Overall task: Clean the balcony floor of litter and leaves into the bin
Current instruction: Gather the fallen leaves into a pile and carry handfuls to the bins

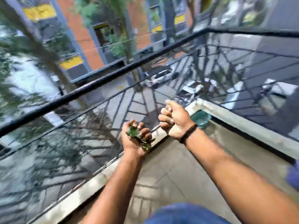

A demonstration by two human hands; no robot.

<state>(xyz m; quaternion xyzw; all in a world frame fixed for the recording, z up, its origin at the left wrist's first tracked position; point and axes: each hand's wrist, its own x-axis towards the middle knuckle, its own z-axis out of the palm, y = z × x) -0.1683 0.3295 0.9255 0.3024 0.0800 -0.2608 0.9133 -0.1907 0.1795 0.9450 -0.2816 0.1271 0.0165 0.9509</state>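
Note:
My left hand [135,139] grips a bunch of green leaves [133,131] in a closed fist, held above the balcony's low kerb. My right hand [174,118] is raised beside it, fingers curled into a fist; something pale shows at the top of the fist, too blurred to name. A dark band sits on that wrist. The tiled balcony floor [174,172] lies below both arms. No bin is in sight. The whole frame is motion-blurred.
A black metal railing [103,80] with slanted bars runs along the left and far sides above a pale concrete kerb [90,183]. A green object [200,118] lies in the far corner. Something purple [293,173] shows at the right edge. Street and cars lie far below.

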